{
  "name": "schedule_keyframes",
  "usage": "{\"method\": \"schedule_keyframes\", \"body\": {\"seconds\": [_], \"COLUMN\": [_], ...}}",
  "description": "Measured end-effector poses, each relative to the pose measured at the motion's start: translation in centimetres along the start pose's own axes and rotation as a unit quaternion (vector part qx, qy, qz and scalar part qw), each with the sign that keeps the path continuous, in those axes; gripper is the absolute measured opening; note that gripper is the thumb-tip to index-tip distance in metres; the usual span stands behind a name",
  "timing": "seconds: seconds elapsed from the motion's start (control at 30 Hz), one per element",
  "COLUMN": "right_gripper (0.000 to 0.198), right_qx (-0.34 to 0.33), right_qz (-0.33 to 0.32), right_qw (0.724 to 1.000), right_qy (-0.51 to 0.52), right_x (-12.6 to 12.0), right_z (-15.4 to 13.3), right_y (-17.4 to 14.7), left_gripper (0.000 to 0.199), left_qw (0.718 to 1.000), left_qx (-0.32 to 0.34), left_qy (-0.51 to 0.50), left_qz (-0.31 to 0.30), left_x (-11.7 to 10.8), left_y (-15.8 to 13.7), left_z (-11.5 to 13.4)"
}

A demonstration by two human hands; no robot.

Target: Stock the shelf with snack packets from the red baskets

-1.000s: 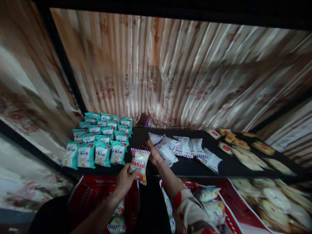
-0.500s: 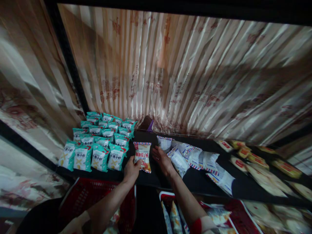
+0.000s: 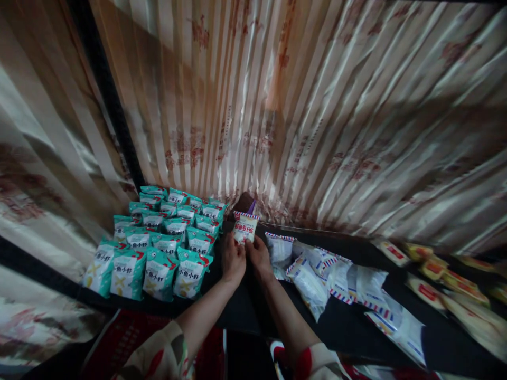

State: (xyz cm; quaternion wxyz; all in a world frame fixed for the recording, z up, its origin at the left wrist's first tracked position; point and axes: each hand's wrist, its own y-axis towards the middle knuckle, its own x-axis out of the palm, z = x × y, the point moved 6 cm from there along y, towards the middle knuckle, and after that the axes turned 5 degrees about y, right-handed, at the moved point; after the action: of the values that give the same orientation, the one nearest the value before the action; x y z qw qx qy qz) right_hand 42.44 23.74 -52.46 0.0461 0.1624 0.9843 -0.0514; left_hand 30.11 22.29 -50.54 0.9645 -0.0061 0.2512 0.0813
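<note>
A small white snack bag [image 3: 244,228] with red lettering and a striped top edge is held upright toward the back of the black shelf [image 3: 253,295]. My left hand [image 3: 234,258] pinches its lower left side. At the lower right, my right hand [image 3: 259,257] grips the same bag with fingers closed. To the left stand rows of teal-and-white snack bags [image 3: 160,272], upright and close together. Several white bags with striped edges [image 3: 311,282] lie loosely to the right, most with their plain backs up.
Yellow and clear packets [image 3: 435,269] lie farther right. Below the shelf's front edge are a red basket [image 3: 127,338] and a second one, partly hidden by my arms. A striped curtain [image 3: 253,105] hangs behind, with a dark post [image 3: 106,95] at left.
The bag has moved back along the shelf, away from me, and its lettering now reads upright. My right hand, apart from it before, now grips it. The view has shifted.
</note>
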Motion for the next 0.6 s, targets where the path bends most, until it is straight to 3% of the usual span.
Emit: {"method": "schedule_keyframes", "body": {"seconds": [0.1, 0.27, 0.6], "right_gripper": [0.056, 0.052, 0.041], "right_qx": [0.020, 0.034, 0.007], "right_qz": [0.059, 0.086, 0.059], "right_qw": [0.996, 0.990, 0.972], "right_qy": [-0.069, -0.110, -0.228], "right_x": [0.4, 1.1, 2.2], "right_z": [0.1, 0.5, -0.1], "right_y": [2.5, 4.9, 6.6], "left_gripper": [0.050, 0.046, 0.047], "left_qw": [1.000, 0.996, 0.992], "left_qx": [0.006, 0.019, 0.005], "left_qy": [0.018, 0.084, 0.122], "left_qz": [-0.018, -0.030, -0.015], "left_x": [1.0, 2.0, 3.3], "left_y": [1.1, 3.2, 4.9], "left_z": [0.1, 0.1, -0.5]}}
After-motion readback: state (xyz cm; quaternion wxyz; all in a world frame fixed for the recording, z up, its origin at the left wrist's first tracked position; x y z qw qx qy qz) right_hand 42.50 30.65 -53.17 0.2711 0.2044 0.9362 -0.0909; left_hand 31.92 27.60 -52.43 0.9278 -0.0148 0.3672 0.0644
